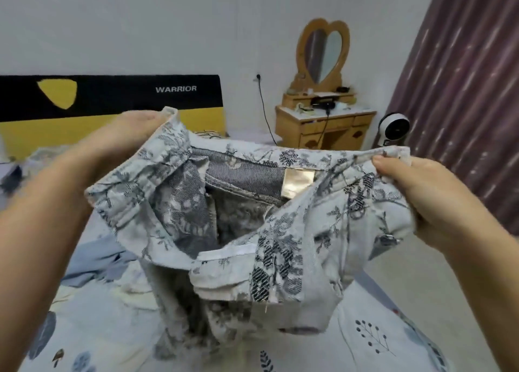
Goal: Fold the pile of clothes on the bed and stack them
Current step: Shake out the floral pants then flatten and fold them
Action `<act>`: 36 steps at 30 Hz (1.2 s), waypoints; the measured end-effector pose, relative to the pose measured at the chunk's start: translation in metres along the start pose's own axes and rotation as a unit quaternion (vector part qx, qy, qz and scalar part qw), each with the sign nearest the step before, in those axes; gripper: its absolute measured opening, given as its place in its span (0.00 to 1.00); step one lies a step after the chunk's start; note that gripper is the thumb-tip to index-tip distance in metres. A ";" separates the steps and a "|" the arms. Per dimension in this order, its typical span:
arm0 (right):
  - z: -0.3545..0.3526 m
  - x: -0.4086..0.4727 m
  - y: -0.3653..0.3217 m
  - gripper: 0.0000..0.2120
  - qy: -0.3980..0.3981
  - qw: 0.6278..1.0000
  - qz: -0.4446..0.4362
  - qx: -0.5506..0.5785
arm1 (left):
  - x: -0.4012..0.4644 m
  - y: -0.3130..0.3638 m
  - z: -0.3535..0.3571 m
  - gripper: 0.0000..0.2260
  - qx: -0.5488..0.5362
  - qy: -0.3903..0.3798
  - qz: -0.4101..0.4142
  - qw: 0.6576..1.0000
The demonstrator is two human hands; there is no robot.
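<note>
A pair of pale floral-print jeans (280, 231) hangs in the air in front of me, waistband up and open, the tan label showing inside. My left hand (112, 147) grips the waistband at its left side. Gripping the waistband's right side is my right hand (415, 192), thumb on top. The legs hang down onto the bed (98, 315), which has a light sheet printed with leaves. A blue garment (95, 262) lies crumpled on the bed at the left, under my left forearm.
A black and yellow headboard cover (112, 99) stands at the far end of the bed. Beyond the bed are a wooden dressing table (323, 124) with a heart-shaped mirror, a small white fan (393, 127), and a purple curtain (463, 90) at the right.
</note>
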State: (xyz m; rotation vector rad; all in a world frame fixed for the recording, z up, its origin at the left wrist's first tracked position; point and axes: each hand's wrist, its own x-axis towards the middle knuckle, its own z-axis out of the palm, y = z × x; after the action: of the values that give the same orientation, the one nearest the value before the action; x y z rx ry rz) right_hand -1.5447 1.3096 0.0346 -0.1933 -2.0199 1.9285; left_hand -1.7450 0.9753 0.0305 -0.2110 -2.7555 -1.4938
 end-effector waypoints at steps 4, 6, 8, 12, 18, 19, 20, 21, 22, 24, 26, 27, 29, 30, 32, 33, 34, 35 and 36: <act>-0.023 0.021 0.052 0.06 0.053 0.989 0.128 -0.042 | 0.002 -0.007 0.076 0.17 0.086 -0.013 0.041 0.995; -0.036 0.029 0.098 0.06 0.077 0.977 0.186 -0.066 | 0.006 -0.028 0.127 0.16 0.087 -0.031 0.028 0.995; -0.050 0.034 0.148 0.06 0.099 0.963 0.238 -0.081 | 0.011 -0.054 0.176 0.17 0.073 -0.048 0.013 0.996; -0.079 0.044 0.234 0.07 0.127 0.939 0.300 -0.107 | 0.017 -0.098 0.266 0.16 0.050 -0.075 -0.030 0.995; -0.136 0.067 0.316 0.16 0.197 0.906 0.349 -0.138 | 0.054 -0.117 0.375 0.09 0.033 -0.077 -0.064 0.994; -0.149 0.073 0.325 0.14 0.210 0.904 0.339 -0.152 | 0.064 -0.115 0.392 0.08 0.024 -0.072 -0.059 0.995; -0.163 0.080 0.333 0.12 0.224 0.904 0.323 -0.168 | 0.074 -0.112 0.410 0.08 0.015 -0.065 -0.044 0.997; -0.176 0.087 0.339 0.11 0.240 0.904 0.303 -0.181 | 0.085 -0.109 0.427 0.09 0.004 -0.059 -0.025 0.998; -0.189 0.093 0.346 0.11 0.255 0.904 0.287 -0.190 | 0.096 -0.105 0.445 0.10 -0.007 -0.055 -0.009 0.998; -0.211 0.104 0.366 0.11 0.283 0.900 0.269 -0.192 | 0.112 -0.101 0.483 0.08 -0.061 -0.063 -0.015 0.996; -0.229 0.110 0.401 0.11 0.296 0.892 0.276 -0.203 | 0.123 -0.112 0.527 0.06 -0.080 -0.096 -0.041 0.991; -0.237 0.110 0.424 0.12 0.292 0.884 0.294 -0.216 | 0.125 -0.124 0.552 0.07 -0.050 -0.118 -0.051 0.990; -0.236 0.102 0.455 0.14 0.261 0.874 0.334 -0.238 | 0.118 -0.147 0.570 0.16 0.013 -0.191 -0.088 0.978; -0.237 0.095 0.478 0.13 0.240 0.864 0.364 -0.251 | 0.112 -0.163 0.584 0.20 0.059 -0.232 -0.105 0.965; -0.234 0.083 0.516 0.09 0.198 0.839 0.425 -0.275 | 0.100 -0.198 0.605 0.20 0.178 -0.289 -0.111 0.934; -0.231 0.079 0.530 0.10 0.188 0.829 0.446 -0.279 | 0.094 -0.212 0.611 0.18 0.231 -0.304 -0.101 0.919; -0.228 0.076 0.541 0.14 0.185 0.821 0.460 -0.285 | 0.087 -0.223 0.616 0.14 0.271 -0.310 -0.092 0.906; -0.226 0.074 0.550 0.18 0.188 0.814 0.462 -0.298 | 0.082 -0.233 0.621 0.12 0.294 -0.311 -0.090 0.899; -0.223 0.073 0.556 0.22 0.189 0.811 0.457 -0.314 | 0.077 -0.239 0.624 0.12 0.309 -0.311 -0.089 0.894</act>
State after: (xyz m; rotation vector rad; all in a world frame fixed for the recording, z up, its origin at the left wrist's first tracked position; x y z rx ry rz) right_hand -1.6133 1.5819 -0.4994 -1.8344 -2.3710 1.2807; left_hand -1.8099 1.3765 -0.5058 -0.5073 -3.6679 -0.5211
